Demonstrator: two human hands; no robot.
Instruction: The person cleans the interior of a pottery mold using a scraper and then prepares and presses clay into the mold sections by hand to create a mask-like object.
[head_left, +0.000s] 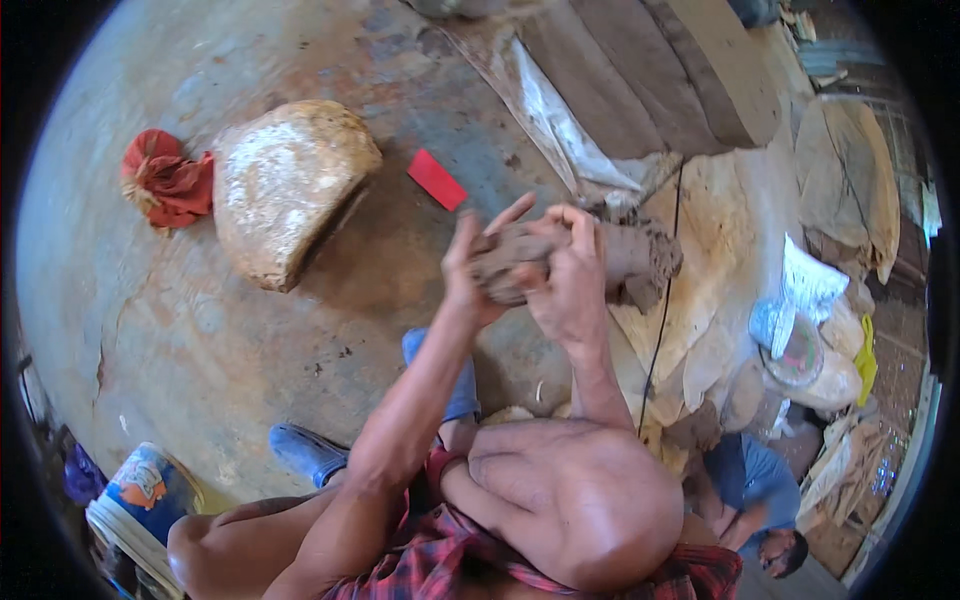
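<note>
A lump of wet brown clay [508,260] is held between my two hands, above the floor in front of my knees. My left hand [465,268] cups it from the left, its thumb and fingers pressed against the side. My right hand [572,268] grips it from the right with curled fingers, thumb across the front. Just beyond the right hand lies a thicker mass of clay [640,252] with ragged edges. A flat red rectangular piece [437,180] rests on the floor past the left hand. The underside of the held lump is hidden.
A big rounded block dusted white [290,185] stands at the left beside a red cloth bundle [172,180]. Brown clay slabs [640,75] lie at the far right. A blue bucket [155,490] stands lower left. Another person [755,490] sits lower right, near a basin [797,355].
</note>
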